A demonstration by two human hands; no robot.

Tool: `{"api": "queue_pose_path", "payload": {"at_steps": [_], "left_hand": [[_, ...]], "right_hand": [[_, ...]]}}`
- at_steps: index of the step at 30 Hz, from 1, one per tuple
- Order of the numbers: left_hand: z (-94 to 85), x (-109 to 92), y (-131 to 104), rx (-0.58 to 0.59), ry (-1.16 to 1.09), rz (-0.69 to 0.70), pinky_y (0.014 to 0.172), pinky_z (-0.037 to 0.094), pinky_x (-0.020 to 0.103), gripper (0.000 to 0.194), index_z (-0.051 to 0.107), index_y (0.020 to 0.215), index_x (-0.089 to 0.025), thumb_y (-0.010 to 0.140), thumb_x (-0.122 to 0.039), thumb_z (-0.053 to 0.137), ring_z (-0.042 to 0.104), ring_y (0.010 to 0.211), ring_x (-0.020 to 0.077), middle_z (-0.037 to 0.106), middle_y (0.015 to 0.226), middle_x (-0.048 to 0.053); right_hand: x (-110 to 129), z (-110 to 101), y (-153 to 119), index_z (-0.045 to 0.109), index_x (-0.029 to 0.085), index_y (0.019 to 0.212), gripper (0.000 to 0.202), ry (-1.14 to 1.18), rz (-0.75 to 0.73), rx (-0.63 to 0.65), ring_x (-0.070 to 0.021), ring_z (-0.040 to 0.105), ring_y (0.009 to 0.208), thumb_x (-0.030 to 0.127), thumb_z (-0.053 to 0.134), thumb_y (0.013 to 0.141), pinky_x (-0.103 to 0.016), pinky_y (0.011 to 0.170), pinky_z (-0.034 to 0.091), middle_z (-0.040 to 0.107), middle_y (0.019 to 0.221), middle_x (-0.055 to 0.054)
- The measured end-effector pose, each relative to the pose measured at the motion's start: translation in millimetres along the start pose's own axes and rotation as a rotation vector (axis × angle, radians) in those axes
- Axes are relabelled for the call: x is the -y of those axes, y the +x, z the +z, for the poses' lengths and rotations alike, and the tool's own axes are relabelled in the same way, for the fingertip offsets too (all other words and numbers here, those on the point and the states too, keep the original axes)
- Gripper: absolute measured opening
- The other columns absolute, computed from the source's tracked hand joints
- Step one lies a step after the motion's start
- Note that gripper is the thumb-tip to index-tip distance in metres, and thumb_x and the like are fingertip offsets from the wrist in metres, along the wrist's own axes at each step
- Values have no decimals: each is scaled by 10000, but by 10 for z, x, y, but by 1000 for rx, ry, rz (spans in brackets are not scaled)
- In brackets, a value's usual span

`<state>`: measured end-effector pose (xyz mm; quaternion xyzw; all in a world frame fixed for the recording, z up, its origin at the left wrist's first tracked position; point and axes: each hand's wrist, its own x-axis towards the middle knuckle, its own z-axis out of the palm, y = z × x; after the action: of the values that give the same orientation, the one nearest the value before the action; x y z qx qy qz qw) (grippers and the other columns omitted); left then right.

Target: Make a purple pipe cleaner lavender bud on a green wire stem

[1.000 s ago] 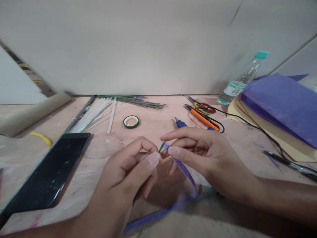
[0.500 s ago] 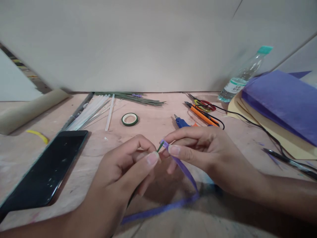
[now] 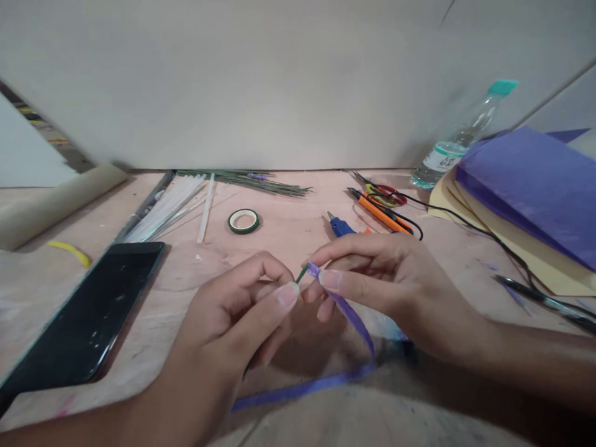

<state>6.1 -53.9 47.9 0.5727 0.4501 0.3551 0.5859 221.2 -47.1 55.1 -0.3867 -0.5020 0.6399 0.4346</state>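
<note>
Between the thumb and fingertips of my left hand (image 3: 242, 316) is a thin green stem (image 3: 302, 273), its tip pointing up and right. My right hand (image 3: 386, 279) pinches the end of a narrow purple paper strip (image 3: 351, 315) against that tip. From there the strip hangs down, bends sharply, and runs left across the table to near my left wrist. A shiny patch shows on the strip's end at the stem. The lower part of the stem is hidden by my left hand.
Behind my hands lie a green tape roll (image 3: 243, 221), glue sticks (image 3: 167, 208), green stems (image 3: 242, 180), a blue glue gun (image 3: 341, 227), an orange cutter (image 3: 379, 211) and scissors (image 3: 384, 194). A phone (image 3: 88, 310) is left; a bottle (image 3: 447, 155), purple sheets (image 3: 531, 180) and a pen (image 3: 544, 302) are right.
Both hands stay nearly in place with the stem and strip together. My right hand has shifted very slightly right; the view has tilted a little.
</note>
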Motion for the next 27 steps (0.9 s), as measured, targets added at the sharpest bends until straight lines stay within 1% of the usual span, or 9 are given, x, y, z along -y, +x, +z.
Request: {"api": "queue_pose_path", "payload": {"at_steps": [3,8,11,14,17,19,21,24,27], "left_hand": [[15,-12,12,-5,-7,-2,475,348,212,278,681,802,-232,1002,-426,682,421,495,120,522,539,-52],[45,-49,13,-8,-61,-12,461,335,179,262,667,737,-216,941,-366,734,398,491,97,495,539,-61],[47,-71,5,9,-101,-24,447,307,161,246,659,722,-209,916,-320,762,359,470,77,487,526,-74],[42,-70,1,15,-98,-25,413,252,160,245,640,735,-213,914,-295,785,304,435,68,479,494,-90],[46,-66,-5,22,-118,-60,396,220,162,262,616,751,-217,914,-312,797,296,434,72,479,500,-90],[52,-71,-10,39,-145,-90,403,233,158,269,613,756,-215,914,-326,800,302,448,73,478,517,-87],[56,-79,-11,43,-154,-88,421,257,153,269,619,754,-209,916,-326,800,315,465,72,483,531,-84],[55,-78,-5,43,-144,-86,437,272,152,278,632,763,-206,940,-360,781,340,481,76,491,539,-76],[46,-55,2,64,-167,-116,441,272,154,284,632,798,-214,951,-412,769,353,480,82,488,537,-76]], "right_hand": [[-11,-5,-1,869,255,971,42,10,5,5,-116,796,675,230,844,949,-223,693,665,871,829,17],[-34,-10,-19,857,247,957,39,38,39,5,-137,806,681,284,844,957,-244,666,669,874,840,2],[-36,-14,-32,858,227,959,72,63,54,20,-141,809,681,300,854,955,-246,669,672,873,839,-11],[-24,-14,-39,858,222,987,78,95,50,37,-138,818,699,290,869,952,-246,710,684,877,844,-13],[-5,-4,-42,855,222,1005,80,112,54,51,-146,824,703,285,864,956,-254,707,693,881,845,-15],[3,3,-42,853,216,987,54,123,58,52,-149,820,691,261,852,957,-260,697,695,875,829,-16],[0,2,-40,851,213,971,38,141,56,56,-145,814,688,246,853,951,-261,708,697,869,822,-14],[-22,-18,-37,852,213,999,72,168,60,73,-144,817,714,275,855,961,-257,724,687,874,860,-21],[-42,-40,-40,845,205,1020,83,191,75,87,-166,829,742,276,820,985,-273,722,680,877,886,-40]]}}
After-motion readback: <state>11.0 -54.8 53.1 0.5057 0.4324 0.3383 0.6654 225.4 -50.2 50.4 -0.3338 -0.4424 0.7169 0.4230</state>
